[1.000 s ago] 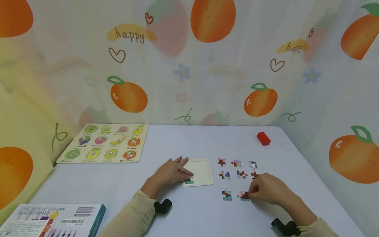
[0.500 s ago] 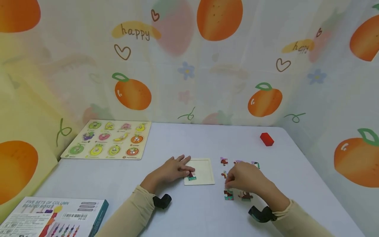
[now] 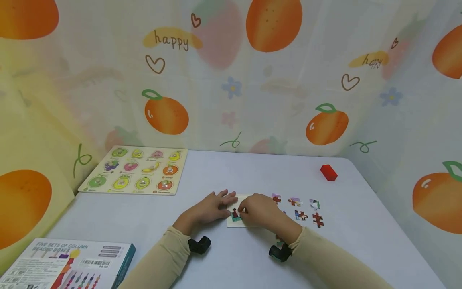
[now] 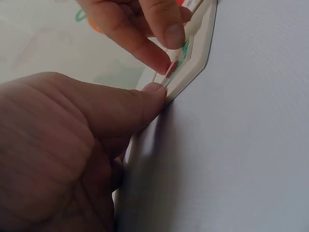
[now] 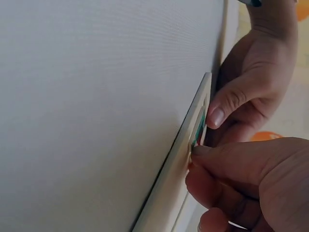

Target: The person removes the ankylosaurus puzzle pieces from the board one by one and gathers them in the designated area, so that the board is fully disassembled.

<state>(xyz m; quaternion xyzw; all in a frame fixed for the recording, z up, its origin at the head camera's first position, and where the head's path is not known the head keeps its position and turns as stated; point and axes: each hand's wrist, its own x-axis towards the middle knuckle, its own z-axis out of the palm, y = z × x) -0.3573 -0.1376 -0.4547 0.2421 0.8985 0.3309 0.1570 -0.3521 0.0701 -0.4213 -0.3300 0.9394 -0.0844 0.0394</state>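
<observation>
A shallow cream puzzle tray (image 3: 249, 226) lies on the table, with a puzzle piece (image 3: 236, 218) in its near left part showing green and dark red. My left hand (image 3: 209, 208) rests along the tray's left edge, fingers spread and thumb tip on the rim beside that piece. Over the tray, my right hand (image 3: 265, 212) brings thumb and forefinger together against the piece's right side. In the right wrist view these fingertips (image 5: 200, 152) pinch a puzzle piece, mostly hidden by them. More loose puzzle pieces (image 3: 301, 215) lie right of the tray, some hidden behind my right forearm.
A fruit picture board (image 3: 132, 170) lies at the back left. At the front left is a box (image 3: 68, 263) labelled as beaded boxes. A red block (image 3: 329, 172) sits at the back right. A printed fabric backdrop (image 3: 231, 80) stands behind the white table (image 3: 231, 172).
My right hand has moved left from the loose puzzle pieces to the tray. My left hand stays at the tray's left edge. The head view has shifted slightly.
</observation>
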